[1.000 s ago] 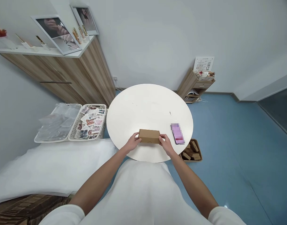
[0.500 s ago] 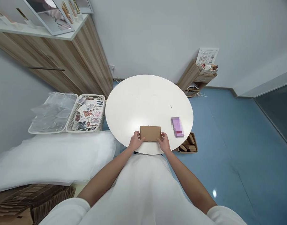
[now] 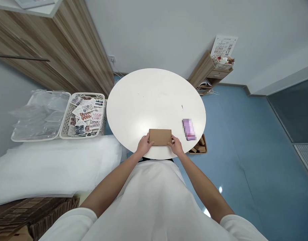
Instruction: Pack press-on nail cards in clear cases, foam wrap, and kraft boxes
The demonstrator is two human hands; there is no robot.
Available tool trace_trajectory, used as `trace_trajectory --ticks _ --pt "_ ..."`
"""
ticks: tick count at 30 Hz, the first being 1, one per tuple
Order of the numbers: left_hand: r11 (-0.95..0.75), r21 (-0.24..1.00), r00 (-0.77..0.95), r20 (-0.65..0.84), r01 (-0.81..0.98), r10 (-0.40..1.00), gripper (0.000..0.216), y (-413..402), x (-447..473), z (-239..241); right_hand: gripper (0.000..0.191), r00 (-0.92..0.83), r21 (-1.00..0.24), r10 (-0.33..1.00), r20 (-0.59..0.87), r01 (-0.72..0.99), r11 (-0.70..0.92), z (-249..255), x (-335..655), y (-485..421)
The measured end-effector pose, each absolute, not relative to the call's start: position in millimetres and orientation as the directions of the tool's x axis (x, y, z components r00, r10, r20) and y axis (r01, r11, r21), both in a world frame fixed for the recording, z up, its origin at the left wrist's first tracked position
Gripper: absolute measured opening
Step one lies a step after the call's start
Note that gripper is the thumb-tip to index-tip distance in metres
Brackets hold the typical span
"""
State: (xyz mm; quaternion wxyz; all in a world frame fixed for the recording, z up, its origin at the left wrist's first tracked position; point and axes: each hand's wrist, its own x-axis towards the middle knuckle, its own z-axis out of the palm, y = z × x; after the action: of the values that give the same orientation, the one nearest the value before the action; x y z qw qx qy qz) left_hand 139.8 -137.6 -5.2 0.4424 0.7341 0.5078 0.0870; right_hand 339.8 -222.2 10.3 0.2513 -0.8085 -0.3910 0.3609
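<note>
A small brown cardboard box (image 3: 160, 136) lies closed near the front edge of a round white table (image 3: 154, 100). My left hand (image 3: 143, 146) grips its left end, fingers curled round the corner. My right hand (image 3: 176, 146) grips its right end in the same way. A pink phone-like object (image 3: 189, 129) lies on the table just right of the box, apart from my hands.
A white basket of nail-art cards (image 3: 84, 115) and a tray of clear plastic bags (image 3: 40, 115) stand to the left on a white-covered surface (image 3: 55, 167). A box of small cartons (image 3: 200, 147) sits on the blue floor under the table's right side. A wooden cabinet (image 3: 55, 50) stands behind.
The view has tilted downward, so the table and shelf sit higher in the picture. My hands have slid slightly toward the box's near corners; the box stays on the table.
</note>
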Motion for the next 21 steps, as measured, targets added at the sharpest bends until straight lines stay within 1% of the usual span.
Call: trace_trajectory --ticks 2,5,8,11,16,19,21 --pt "-0.077 0.752 0.464 -0.319 0.655 0.826 0.056 -136.8 139.3 -4.8 0.06 0.419 -0.705 0.81 -0.411 0.417 -0.574 10.2 342.0 -221.6" --pt "-0.009 0.766 0.426 -0.348 0.642 0.835 0.057 -136.8 138.2 -3.2 0.061 0.424 -0.71 0.791 -0.441 0.374 -0.597 12.0 346.4 -221.0" --pt "0.079 0.764 0.375 -0.4 0.641 0.836 0.058 -136.0 138.1 -0.2 0.058 0.474 -0.695 0.751 -0.459 0.335 -0.637 16.1 351.9 -219.3" --pt "0.136 0.757 0.35 -0.444 0.639 0.825 0.054 -134.3 139.8 3.9 0.054 0.47 -0.691 0.732 -0.493 0.3 -0.658 19.6 356.4 -216.6" --pt "0.168 0.767 0.351 -0.462 0.62 0.815 0.043 -137.0 145.2 12.2 0.048 0.382 -0.682 0.758 -0.529 0.34 -0.647 15.7 356.0 -213.2" --pt "0.186 0.775 0.321 -0.45 0.603 0.833 0.042 -141.5 149.6 18.6 0.048 0.359 -0.681 0.772 -0.525 0.367 -0.634 11.7 354.8 -213.3" --pt "0.21 0.774 0.292 -0.453 0.597 0.842 0.043 -144.7 153.2 24.0 0.049 0.336 -0.694 0.778 -0.531 0.354 -0.627 11.9 356.7 -214.5"
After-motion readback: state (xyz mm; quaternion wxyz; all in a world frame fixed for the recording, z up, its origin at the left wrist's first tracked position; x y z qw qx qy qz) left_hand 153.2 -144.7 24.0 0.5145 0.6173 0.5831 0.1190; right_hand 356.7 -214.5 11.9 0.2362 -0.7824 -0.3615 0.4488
